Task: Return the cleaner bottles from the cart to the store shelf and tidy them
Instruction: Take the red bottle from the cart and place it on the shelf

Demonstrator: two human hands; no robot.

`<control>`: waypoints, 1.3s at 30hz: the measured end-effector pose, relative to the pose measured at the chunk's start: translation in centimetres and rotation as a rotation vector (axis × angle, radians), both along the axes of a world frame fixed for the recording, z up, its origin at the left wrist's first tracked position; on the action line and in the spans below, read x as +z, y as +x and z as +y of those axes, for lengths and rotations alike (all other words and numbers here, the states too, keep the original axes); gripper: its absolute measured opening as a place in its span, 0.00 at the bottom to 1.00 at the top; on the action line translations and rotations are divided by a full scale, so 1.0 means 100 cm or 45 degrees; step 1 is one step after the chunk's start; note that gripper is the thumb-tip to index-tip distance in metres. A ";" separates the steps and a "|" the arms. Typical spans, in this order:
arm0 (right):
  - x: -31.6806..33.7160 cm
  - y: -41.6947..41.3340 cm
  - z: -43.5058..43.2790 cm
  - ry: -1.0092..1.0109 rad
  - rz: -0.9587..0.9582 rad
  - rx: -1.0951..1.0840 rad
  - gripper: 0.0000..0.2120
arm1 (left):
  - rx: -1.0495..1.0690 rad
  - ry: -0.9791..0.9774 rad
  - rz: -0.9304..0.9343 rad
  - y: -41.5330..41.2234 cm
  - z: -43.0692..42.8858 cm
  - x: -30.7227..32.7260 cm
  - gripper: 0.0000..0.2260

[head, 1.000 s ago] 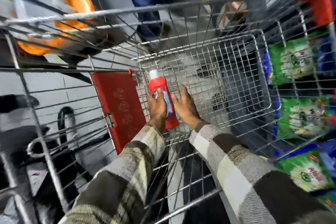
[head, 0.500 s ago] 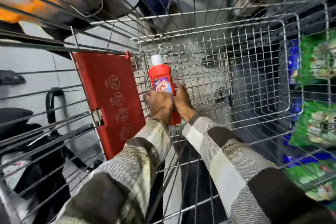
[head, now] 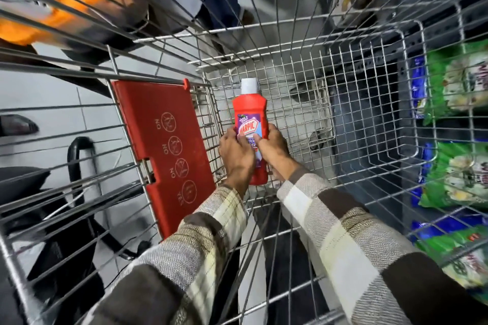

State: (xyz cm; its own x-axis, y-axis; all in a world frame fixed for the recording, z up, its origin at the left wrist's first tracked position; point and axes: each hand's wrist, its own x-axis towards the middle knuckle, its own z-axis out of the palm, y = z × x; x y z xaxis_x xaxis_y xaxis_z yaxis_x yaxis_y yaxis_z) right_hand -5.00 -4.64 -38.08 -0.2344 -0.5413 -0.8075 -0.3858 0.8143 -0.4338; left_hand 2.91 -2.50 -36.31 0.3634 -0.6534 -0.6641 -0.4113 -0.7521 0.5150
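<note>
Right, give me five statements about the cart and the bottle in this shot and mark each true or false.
1. Both hands hold the red plastic cleaner bottle. True: the left hand and right hand grip its lower half.
2. The bottle has a blue cap. False: its cap is white.
3. The bottle is inside the silver wire shopping cart. True.
4. The red plastic child-seat flap is to the right of the bottle. False: it is to its left.
5. Several more bottles lie in the cart. False: no other bottle shows in it.
</note>
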 end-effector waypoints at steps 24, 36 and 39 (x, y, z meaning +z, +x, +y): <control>0.474 -0.111 -0.013 -1.061 -0.647 -0.334 0.13 | -0.037 -0.814 0.932 -0.046 -0.057 0.448 0.02; 0.518 -0.161 0.029 -1.281 -0.554 -0.464 0.16 | -0.268 -0.883 0.997 -0.101 -0.046 0.490 0.09; 0.505 -0.183 0.045 -1.271 -0.434 -0.551 0.13 | -0.440 -0.829 1.007 -0.127 -0.046 0.472 0.06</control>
State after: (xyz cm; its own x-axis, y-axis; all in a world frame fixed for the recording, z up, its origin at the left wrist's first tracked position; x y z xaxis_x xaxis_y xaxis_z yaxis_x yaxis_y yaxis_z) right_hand -23.28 -0.14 12.41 -0.4086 -0.9049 -0.1194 0.1054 0.0832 -0.9909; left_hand -9.76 -7.11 10.92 -0.2874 -0.9506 -0.1177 0.0758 -0.1451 0.9865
